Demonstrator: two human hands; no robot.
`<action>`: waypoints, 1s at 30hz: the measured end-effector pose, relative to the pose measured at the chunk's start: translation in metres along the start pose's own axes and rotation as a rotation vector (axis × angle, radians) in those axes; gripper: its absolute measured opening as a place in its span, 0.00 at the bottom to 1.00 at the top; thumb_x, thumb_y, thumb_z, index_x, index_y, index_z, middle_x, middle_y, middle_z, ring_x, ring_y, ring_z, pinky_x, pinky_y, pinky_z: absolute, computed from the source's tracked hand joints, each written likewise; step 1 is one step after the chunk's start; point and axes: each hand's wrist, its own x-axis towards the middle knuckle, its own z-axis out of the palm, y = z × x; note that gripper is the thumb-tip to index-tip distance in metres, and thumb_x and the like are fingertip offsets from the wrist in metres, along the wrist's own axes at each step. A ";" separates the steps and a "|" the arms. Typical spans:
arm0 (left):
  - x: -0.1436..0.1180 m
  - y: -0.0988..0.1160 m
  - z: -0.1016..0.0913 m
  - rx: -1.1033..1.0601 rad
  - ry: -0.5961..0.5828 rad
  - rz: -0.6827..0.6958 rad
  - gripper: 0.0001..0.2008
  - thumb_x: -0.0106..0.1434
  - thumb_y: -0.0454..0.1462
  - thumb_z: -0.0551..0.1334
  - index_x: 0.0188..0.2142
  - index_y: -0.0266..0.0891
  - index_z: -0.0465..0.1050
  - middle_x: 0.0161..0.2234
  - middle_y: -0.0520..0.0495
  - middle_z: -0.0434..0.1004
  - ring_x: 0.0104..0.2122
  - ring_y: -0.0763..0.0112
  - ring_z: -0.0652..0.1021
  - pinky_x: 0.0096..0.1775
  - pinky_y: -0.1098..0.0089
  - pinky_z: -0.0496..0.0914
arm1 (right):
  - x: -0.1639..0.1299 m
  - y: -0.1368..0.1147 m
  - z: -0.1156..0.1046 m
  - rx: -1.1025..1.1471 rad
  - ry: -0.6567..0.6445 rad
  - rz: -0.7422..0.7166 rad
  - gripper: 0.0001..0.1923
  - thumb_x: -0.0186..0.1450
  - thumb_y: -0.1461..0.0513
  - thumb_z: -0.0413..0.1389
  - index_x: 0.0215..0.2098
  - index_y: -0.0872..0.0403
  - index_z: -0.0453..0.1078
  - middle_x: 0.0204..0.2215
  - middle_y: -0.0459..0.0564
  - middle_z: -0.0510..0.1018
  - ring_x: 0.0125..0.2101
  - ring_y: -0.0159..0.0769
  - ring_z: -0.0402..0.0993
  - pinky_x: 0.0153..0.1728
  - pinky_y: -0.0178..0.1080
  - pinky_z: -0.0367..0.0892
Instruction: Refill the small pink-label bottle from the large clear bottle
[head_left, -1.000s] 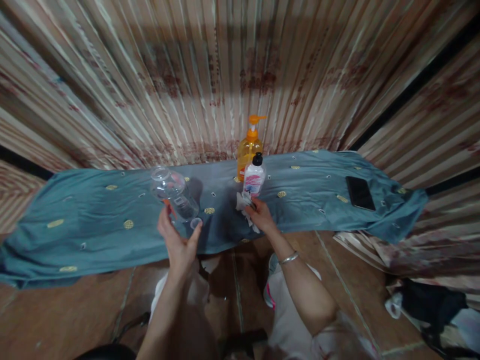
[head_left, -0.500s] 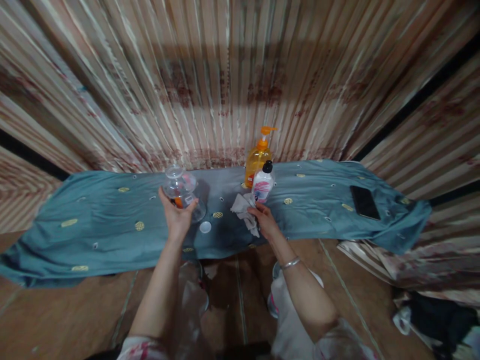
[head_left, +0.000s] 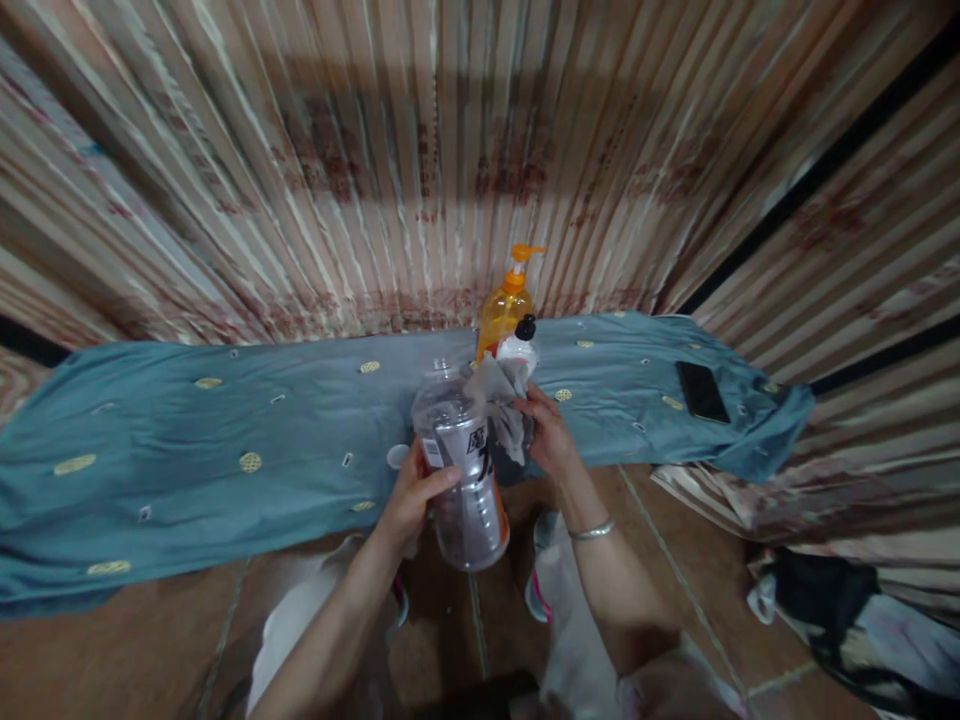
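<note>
My left hand (head_left: 412,495) grips a large clear plastic bottle (head_left: 461,490) with a printed label, held tilted over the front edge of the cloth-covered surface. Its neck is uncapped and points up and away from me. In my right hand (head_left: 550,432) is a crumpled pale grey cloth (head_left: 504,395), close against the bottle's right shoulder; whether it touches is hard to see. Just behind the cloth stand a white bottle with a black cap (head_left: 519,345) and an orange pump bottle (head_left: 501,312). A small white cap (head_left: 398,457) lies by my left hand.
A teal patterned cloth (head_left: 187,450) covers the long surface. A black phone (head_left: 702,391) lies toward its right end. Striped curtains (head_left: 360,180) hang behind and at the sides. Dark and pale fabric (head_left: 840,610) rests on the tiled floor at the right.
My left hand has brought the clear bottle right and toward me, turning its label into view. My right hand has raised the cloth to the bottle's side. The view has shifted slightly.
</note>
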 end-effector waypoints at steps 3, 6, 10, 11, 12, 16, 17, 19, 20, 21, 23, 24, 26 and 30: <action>-0.002 -0.010 0.003 -0.002 -0.092 -0.063 0.27 0.41 0.44 0.68 0.41 0.35 0.69 0.36 0.42 0.77 0.35 0.60 0.77 0.35 0.64 0.71 | -0.002 0.003 -0.002 -0.083 -0.041 0.005 0.12 0.46 0.64 0.60 0.31 0.50 0.72 0.22 0.38 0.77 0.18 0.27 0.69 0.20 0.30 0.66; 0.002 -0.012 0.003 0.024 -0.085 -0.043 0.30 0.42 0.44 0.68 0.44 0.36 0.67 0.40 0.43 0.76 0.37 0.61 0.77 0.37 0.65 0.70 | -0.005 0.006 -0.002 -0.267 -0.114 -0.097 0.13 0.50 0.63 0.60 0.35 0.48 0.74 0.24 0.38 0.78 0.20 0.28 0.70 0.24 0.32 0.69; 0.007 -0.008 -0.002 0.102 -0.025 0.029 0.29 0.42 0.42 0.69 0.45 0.39 0.66 0.42 0.47 0.75 0.40 0.65 0.75 0.43 0.66 0.68 | -0.015 0.004 0.002 -0.600 -0.191 -0.366 0.18 0.56 0.64 0.56 0.44 0.45 0.72 0.43 0.42 0.78 0.45 0.34 0.72 0.50 0.41 0.66; 0.008 -0.007 -0.003 0.123 -0.017 0.044 0.29 0.42 0.41 0.69 0.44 0.39 0.66 0.42 0.47 0.74 0.41 0.66 0.74 0.44 0.67 0.67 | -0.019 0.003 0.003 -0.680 -0.213 -0.430 0.19 0.58 0.65 0.54 0.47 0.45 0.71 0.47 0.43 0.76 0.50 0.35 0.69 0.54 0.43 0.62; 0.009 -0.007 -0.005 0.144 -0.009 0.056 0.29 0.42 0.41 0.69 0.44 0.39 0.65 0.42 0.48 0.74 0.40 0.67 0.74 0.44 0.67 0.67 | -0.024 0.002 0.005 -0.756 -0.235 -0.497 0.20 0.59 0.65 0.52 0.50 0.46 0.69 0.51 0.45 0.73 0.53 0.36 0.66 0.56 0.45 0.60; 0.010 -0.010 -0.009 0.231 0.017 0.101 0.27 0.43 0.42 0.69 0.42 0.39 0.63 0.38 0.50 0.72 0.36 0.69 0.73 0.41 0.68 0.67 | -0.042 -0.002 0.011 -1.062 -0.315 -0.727 0.24 0.63 0.67 0.48 0.57 0.48 0.61 0.58 0.51 0.64 0.59 0.38 0.58 0.59 0.47 0.56; 0.010 -0.010 -0.010 0.255 0.020 0.114 0.27 0.43 0.42 0.69 0.41 0.39 0.63 0.36 0.51 0.71 0.35 0.70 0.73 0.40 0.68 0.67 | -0.046 -0.001 0.012 -1.133 -0.322 -0.776 0.25 0.63 0.68 0.47 0.58 0.48 0.60 0.59 0.52 0.63 0.59 0.38 0.57 0.59 0.48 0.56; 0.010 -0.010 -0.011 0.304 0.024 0.138 0.25 0.44 0.42 0.69 0.40 0.39 0.62 0.34 0.52 0.70 0.33 0.71 0.72 0.37 0.70 0.67 | -0.053 0.000 0.013 -1.261 -0.337 -0.872 0.26 0.64 0.69 0.46 0.60 0.48 0.57 0.60 0.53 0.60 0.60 0.40 0.54 0.59 0.50 0.56; 0.010 -0.010 -0.011 0.328 0.024 0.148 0.25 0.44 0.42 0.69 0.39 0.39 0.62 0.34 0.52 0.70 0.33 0.72 0.72 0.36 0.70 0.67 | -0.055 0.000 0.014 -1.322 -0.351 -0.913 0.27 0.64 0.69 0.45 0.61 0.49 0.55 0.60 0.53 0.60 0.61 0.41 0.52 0.59 0.51 0.56; 0.010 -0.010 -0.011 0.350 0.021 0.158 0.25 0.44 0.42 0.69 0.39 0.39 0.61 0.33 0.52 0.70 0.33 0.72 0.72 0.36 0.70 0.67 | -0.058 0.001 0.015 -1.383 -0.371 -0.943 0.27 0.64 0.69 0.45 0.61 0.50 0.55 0.60 0.54 0.59 0.62 0.41 0.51 0.59 0.51 0.56; 0.010 -0.009 -0.010 0.393 0.017 0.181 0.25 0.45 0.41 0.68 0.40 0.39 0.61 0.34 0.51 0.70 0.33 0.71 0.72 0.37 0.70 0.67 | -0.061 -0.001 0.019 -1.512 -0.421 -0.975 0.26 0.65 0.68 0.44 0.61 0.53 0.55 0.60 0.56 0.59 0.62 0.44 0.48 0.58 0.52 0.57; 0.010 -0.009 -0.010 0.415 0.018 0.192 0.26 0.44 0.41 0.68 0.41 0.38 0.61 0.35 0.51 0.70 0.34 0.71 0.72 0.37 0.70 0.67 | -0.063 -0.003 0.022 -1.577 -0.449 -0.980 0.25 0.65 0.68 0.45 0.61 0.54 0.56 0.60 0.57 0.60 0.62 0.45 0.48 0.57 0.52 0.58; 0.011 -0.010 -0.010 0.460 0.022 0.215 0.28 0.44 0.40 0.68 0.43 0.38 0.61 0.37 0.49 0.71 0.36 0.70 0.73 0.40 0.69 0.67 | -0.065 -0.009 0.030 -1.704 -0.512 -0.982 0.23 0.66 0.67 0.45 0.59 0.55 0.58 0.59 0.57 0.61 0.62 0.46 0.48 0.55 0.51 0.60; 0.010 -0.012 -0.008 0.556 0.013 0.235 0.30 0.43 0.38 0.68 0.46 0.37 0.61 0.39 0.46 0.72 0.37 0.67 0.73 0.41 0.66 0.68 | -0.064 -0.026 0.053 -1.880 -0.618 -0.954 0.18 0.66 0.66 0.46 0.54 0.57 0.63 0.55 0.58 0.66 0.58 0.48 0.55 0.51 0.49 0.63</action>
